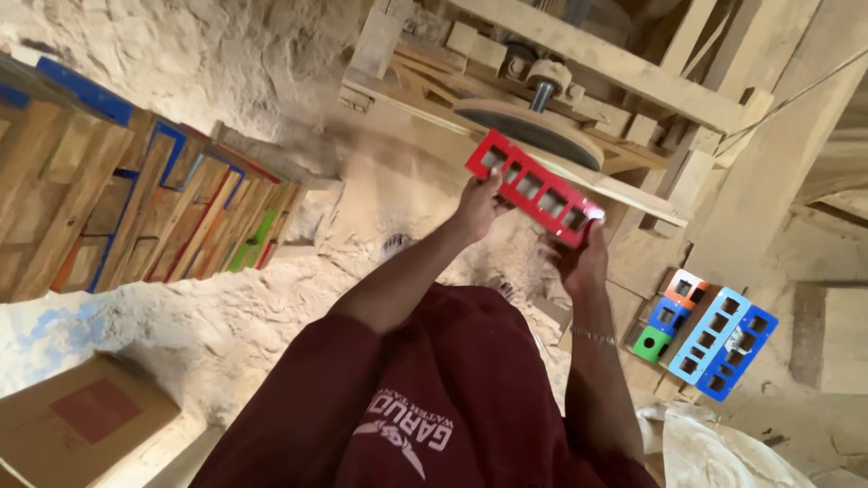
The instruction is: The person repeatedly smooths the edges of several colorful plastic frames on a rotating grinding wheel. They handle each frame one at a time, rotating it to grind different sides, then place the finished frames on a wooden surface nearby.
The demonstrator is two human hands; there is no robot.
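Red wooden frame [535,187] with a row of square openings, all empty: left hand [477,204] and right hand [579,262] grip its ends, holding it against sanding disc [529,131]. Cardboard box [77,425] closed, lower left.

Sawdust-covered floor [226,316], stacked wooden frames [136,208]
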